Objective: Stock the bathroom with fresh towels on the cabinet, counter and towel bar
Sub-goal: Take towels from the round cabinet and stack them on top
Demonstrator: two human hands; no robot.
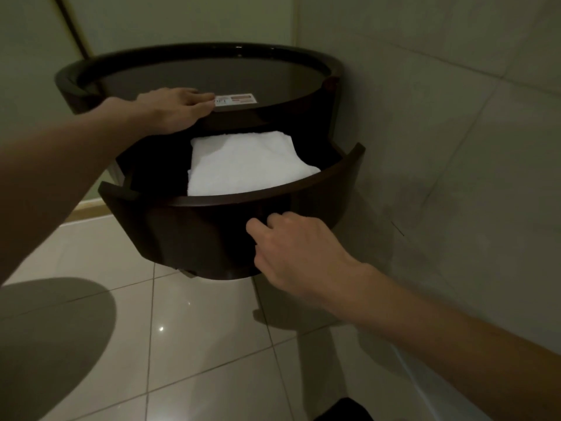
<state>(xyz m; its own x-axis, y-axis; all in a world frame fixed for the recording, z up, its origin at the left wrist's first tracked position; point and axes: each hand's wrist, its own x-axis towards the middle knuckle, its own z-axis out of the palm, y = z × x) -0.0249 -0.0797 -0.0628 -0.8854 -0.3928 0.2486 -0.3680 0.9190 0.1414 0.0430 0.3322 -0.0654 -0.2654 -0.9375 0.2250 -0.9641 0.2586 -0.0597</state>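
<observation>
Towel (243,165), white and folded, lies inside the pulled-out drawer (188,232) of the round dark cabinet (212,77) in the wall corner. Left hand (173,109) rests flat on the cabinet top, fingers straight, fingertips at a label (235,100). Right hand (297,250) is at the drawer front, fingers curled against it; actual grip cannot be told.

Round dark cabinet (197,50) in wall corner, drawer (197,235) pulled open. White folded towel (243,165) lies inside, toward drawer's right side. Left hand (173,110) flat on cabinet top's front edge, fingertips touching a label (235,100). Right hand (297,247) at drawer front, fingers curled; grip not discernible.
</observation>
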